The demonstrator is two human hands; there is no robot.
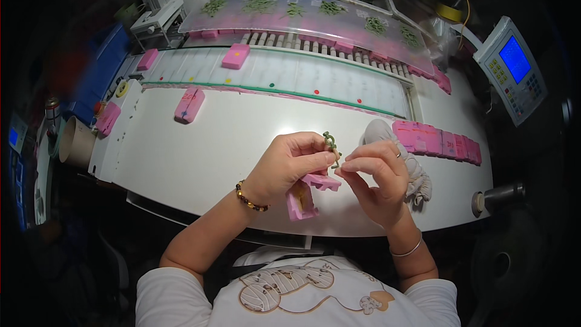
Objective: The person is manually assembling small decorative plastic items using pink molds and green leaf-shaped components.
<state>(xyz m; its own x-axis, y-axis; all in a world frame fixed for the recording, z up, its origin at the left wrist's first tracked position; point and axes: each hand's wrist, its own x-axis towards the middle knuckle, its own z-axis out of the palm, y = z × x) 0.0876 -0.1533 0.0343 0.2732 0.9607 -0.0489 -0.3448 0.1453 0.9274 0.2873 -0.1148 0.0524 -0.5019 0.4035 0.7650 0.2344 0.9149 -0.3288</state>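
Between my hands is a small, knobbly green piece point(330, 140), wax-like and branching, held upright. My left hand point(289, 160) is closed, pinching it between thumb and index finger. Under the same hand's fingers sits an opened pink rubber mold, one part point(322, 181) tilted up beside the thumb. The other mold part point(301, 201) hangs below the palm, with a yellowish patch in its hollow. My right hand point(378, 175) is closed too, thumb and index fingertips pinching at the green piece's lower end. Exactly where those fingertips grip is hard to see.
A pale glove point(417, 178) lies right of my right hand, before a row of pink molds point(436, 140). Another mold point(189, 106) lies left on the white table point(175, 169). Behind runs a conveyor point(266, 66); green pieces lie on a clear sheet point(236, 21). A control panel point(514, 69) stands right.
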